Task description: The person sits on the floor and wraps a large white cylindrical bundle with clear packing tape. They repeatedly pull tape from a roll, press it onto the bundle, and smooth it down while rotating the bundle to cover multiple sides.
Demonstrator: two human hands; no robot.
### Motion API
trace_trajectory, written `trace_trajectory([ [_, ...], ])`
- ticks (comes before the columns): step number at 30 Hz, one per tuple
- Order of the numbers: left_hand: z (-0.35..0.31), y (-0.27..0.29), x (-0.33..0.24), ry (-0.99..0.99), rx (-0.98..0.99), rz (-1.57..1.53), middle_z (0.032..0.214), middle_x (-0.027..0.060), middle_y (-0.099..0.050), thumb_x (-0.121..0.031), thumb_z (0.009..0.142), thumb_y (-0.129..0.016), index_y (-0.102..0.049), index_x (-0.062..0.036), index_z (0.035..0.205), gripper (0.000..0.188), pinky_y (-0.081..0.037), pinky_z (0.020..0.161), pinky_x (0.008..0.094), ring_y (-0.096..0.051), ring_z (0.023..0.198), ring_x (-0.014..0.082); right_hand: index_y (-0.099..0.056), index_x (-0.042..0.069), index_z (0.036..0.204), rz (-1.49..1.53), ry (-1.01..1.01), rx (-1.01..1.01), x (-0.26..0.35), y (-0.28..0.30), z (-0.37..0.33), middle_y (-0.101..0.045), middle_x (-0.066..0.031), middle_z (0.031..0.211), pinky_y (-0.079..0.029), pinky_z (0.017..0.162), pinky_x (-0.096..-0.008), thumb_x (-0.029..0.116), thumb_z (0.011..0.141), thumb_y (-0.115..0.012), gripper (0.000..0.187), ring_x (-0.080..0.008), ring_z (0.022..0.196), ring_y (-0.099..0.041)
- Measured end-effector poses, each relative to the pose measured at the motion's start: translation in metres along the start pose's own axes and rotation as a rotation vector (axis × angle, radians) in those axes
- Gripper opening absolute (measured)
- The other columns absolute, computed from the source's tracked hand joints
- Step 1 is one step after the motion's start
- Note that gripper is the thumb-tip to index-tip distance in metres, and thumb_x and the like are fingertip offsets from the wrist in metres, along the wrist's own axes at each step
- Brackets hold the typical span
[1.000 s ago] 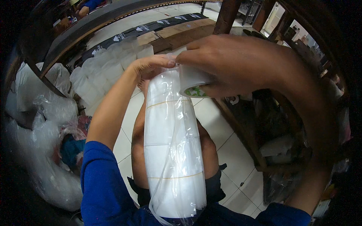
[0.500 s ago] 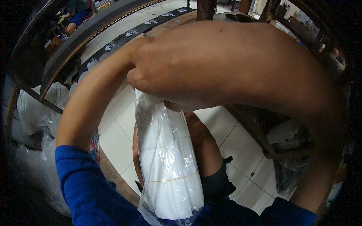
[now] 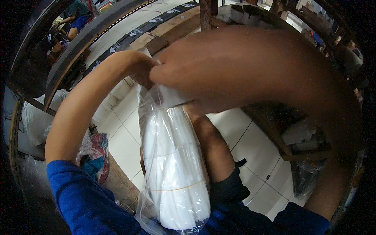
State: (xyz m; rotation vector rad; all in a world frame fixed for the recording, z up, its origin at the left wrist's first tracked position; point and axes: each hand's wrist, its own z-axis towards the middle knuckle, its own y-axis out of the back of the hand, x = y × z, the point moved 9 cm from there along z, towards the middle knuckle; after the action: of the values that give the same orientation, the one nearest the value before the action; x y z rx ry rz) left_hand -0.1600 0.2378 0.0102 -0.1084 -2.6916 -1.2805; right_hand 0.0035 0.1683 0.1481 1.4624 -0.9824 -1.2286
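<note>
A long clear plastic bag hangs upright against my lap. Inside it sits a bundle of white folded sheets, with a thin tan rubber band round its lower part. My right hand is closed at the gathered top of the bag, its back toward me and somewhat blurred. Close against it, my left hand also grips the bag's top. Most of its fingers are hidden behind the right hand.
Left are clear plastic wrapping and a red and teal cloth-like heap. A dark wooden frame stands at the right, over white floor tiles. Beyond the hands runs a wooden bench. Another person sits at the far left.
Both hands have shifted slightly right, and my left wrist is bent more. More of the bag's gathered upper part shows below them. The view has also moved a little.
</note>
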Motion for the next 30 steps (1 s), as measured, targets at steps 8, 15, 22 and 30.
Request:
trace_trajectory([
  [8, -0.014, -0.027, -0.006, -0.051, 0.187, -0.093, 0.130, 0.0184, -0.062, -0.043, 0.087, -0.071, -0.057, -0.0032, 0.134, 0.063, -0.045, 0.104, 0.0408, -0.059, 0.120, 0.0328, -0.052, 0.006, 0.130, -0.007, 0.019, -0.044, -0.025, -0.030, -0.022, -0.064, -0.0160, 0.111, -0.057, 0.083, -0.0365, 0.015, 0.074, -0.082, 0.065, -0.0252, 0.096, -0.066],
  [15, 0.003, -0.034, -0.001, -0.127, 0.238, -0.053, 0.126, 0.0181, -0.065, -0.046, 0.085, -0.072, -0.059, -0.0054, 0.133, 0.064, -0.045, 0.103, 0.0406, -0.061, 0.117, 0.0333, -0.043, 0.011, 0.137, 0.204, 0.029, -0.180, -0.037, -0.089, -0.036, -0.061, -0.0156, 0.109, -0.056, 0.078, -0.0379, 0.012, 0.072, -0.082, 0.076, -0.0266, 0.092, -0.064],
  [22, -0.014, -0.030, -0.006, 0.008, 0.364, -0.039, 0.124, 0.0174, -0.066, -0.046, 0.082, -0.074, -0.061, -0.0065, 0.131, 0.064, -0.045, 0.101, 0.0408, -0.062, 0.116, 0.0318, -0.035, 0.016, 0.144, 0.460, 0.066, -0.306, -0.040, -0.166, -0.029, -0.059, -0.0151, 0.108, -0.055, 0.073, -0.0393, 0.009, 0.070, -0.082, 0.088, -0.0280, 0.087, -0.063],
  [30, -0.019, -0.045, -0.017, -0.173, 0.420, -0.168, 0.122, 0.0127, -0.068, -0.034, 0.086, -0.075, -0.061, -0.0111, 0.131, 0.053, -0.043, 0.102, 0.0369, -0.062, 0.112, 0.0286, -0.025, 0.022, 0.151, 0.618, 0.125, -0.413, -0.039, -0.215, -0.026, -0.055, -0.0146, 0.106, -0.054, 0.067, -0.0409, 0.005, 0.067, -0.082, 0.103, -0.0296, 0.081, -0.062],
])
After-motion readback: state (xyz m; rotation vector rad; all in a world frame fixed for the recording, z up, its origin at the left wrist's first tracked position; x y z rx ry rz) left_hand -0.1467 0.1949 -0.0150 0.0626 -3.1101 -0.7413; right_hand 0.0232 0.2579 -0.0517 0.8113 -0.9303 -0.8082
